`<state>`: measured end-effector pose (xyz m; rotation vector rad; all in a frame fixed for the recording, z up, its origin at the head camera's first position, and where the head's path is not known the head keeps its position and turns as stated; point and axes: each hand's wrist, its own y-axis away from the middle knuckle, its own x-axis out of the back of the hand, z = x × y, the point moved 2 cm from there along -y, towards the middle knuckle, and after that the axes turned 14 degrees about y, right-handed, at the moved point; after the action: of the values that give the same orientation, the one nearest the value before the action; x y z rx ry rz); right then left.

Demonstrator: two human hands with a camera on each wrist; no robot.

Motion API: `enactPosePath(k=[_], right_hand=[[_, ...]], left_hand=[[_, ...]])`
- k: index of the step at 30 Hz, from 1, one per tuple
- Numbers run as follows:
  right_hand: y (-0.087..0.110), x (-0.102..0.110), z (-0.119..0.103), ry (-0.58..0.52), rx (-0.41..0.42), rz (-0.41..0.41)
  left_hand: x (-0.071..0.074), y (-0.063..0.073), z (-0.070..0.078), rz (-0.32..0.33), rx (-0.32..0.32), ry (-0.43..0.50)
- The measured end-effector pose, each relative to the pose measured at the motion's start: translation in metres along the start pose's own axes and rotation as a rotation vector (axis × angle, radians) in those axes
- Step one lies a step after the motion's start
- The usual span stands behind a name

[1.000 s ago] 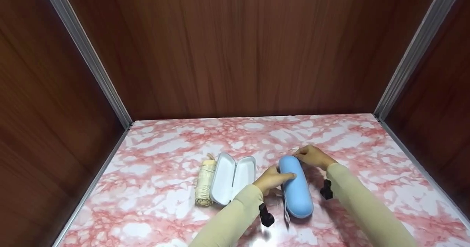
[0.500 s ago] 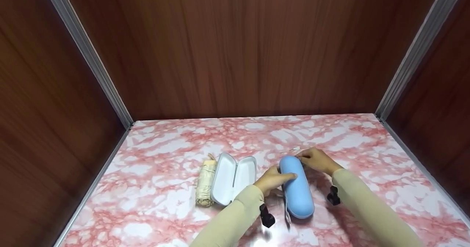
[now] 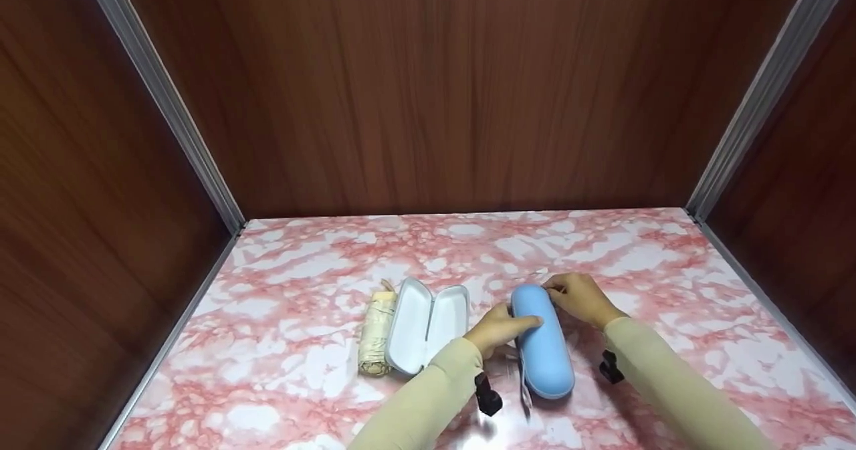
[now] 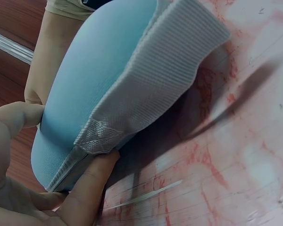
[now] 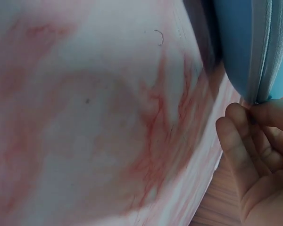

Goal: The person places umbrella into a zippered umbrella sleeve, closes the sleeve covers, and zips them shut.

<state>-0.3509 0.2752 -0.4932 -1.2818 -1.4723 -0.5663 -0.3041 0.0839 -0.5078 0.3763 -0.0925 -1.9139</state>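
A blue zippered case (image 3: 545, 353), long with rounded ends, lies on the marbled tabletop. My left hand (image 3: 498, 329) grips its left side near the far end, thumb over the top. In the left wrist view, fingers (image 4: 92, 186) press below the grey zipper seam, beside a ribbed grey strap (image 4: 153, 70). At the far right end, my right hand (image 3: 583, 297) pinches at the zipper's end. In the right wrist view, the zipper (image 5: 260, 56) runs down to the pinched thumb and forefinger; the pull itself is mostly hidden by these fingers.
Left of the hands lies an opened white hard case (image 3: 447, 319), like a glasses case, its two halves spread. Against it rests a rolled cream bundle (image 3: 376, 336) with a cord at its far end. Dark wood panels (image 3: 461, 89) enclose the table's back and sides.
My right hand has shifted slightly right and toward me around the far end of the blue case. My left hand keeps its grip, and the other things stay put.
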Motion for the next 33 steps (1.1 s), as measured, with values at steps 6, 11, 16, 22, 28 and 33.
enactPosePath(k=[6, 11, 16, 22, 28, 33], right_hand=[[0.004, -0.003, -0.002, 0.028, -0.045, 0.034], [0.006, -0.006, -0.002, 0.053, -0.065, 0.046], [0.008, -0.005, -0.002, 0.038, -0.069, 0.055], [0.013, -0.003, -0.001, 0.03, -0.062, 0.05], [0.019, -0.001, 0.002, 0.032, -0.064, 0.044], [0.023, 0.002, 0.001, 0.04, -0.046, 0.043]], left_hand=[[-0.002, 0.0, -0.001, 0.021, -0.022, -0.009], [-0.003, 0.0, -0.002, 0.031, -0.035, -0.016], [-0.003, -0.001, -0.001, 0.036, -0.034, -0.03], [-0.002, 0.0, -0.001, 0.04, -0.035, -0.039], [-0.003, -0.001, -0.003, 0.04, -0.041, -0.041], [-0.003, 0.0, -0.002, 0.04, -0.046, -0.046]])
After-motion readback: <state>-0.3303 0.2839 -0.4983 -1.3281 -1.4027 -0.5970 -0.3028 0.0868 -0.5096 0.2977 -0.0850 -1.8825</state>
